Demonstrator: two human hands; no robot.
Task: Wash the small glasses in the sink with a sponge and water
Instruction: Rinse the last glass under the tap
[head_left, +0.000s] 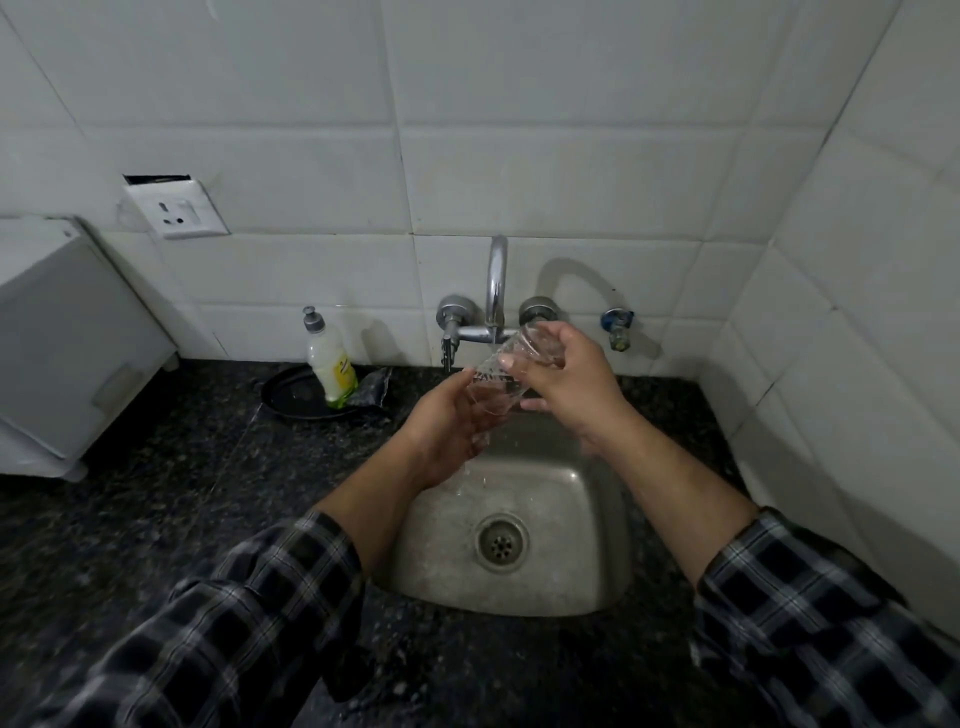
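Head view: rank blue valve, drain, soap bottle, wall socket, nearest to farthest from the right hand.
From the right hand:
1. blue valve, wall, right
2. drain, below
3. soap bottle, left counter
4. wall socket, far left

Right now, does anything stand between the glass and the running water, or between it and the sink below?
Nothing visible does. The right hand and left hand hold the glass tilted under the tap spout, and water runs off it into the sink. Only their fingers cover part of its wall.
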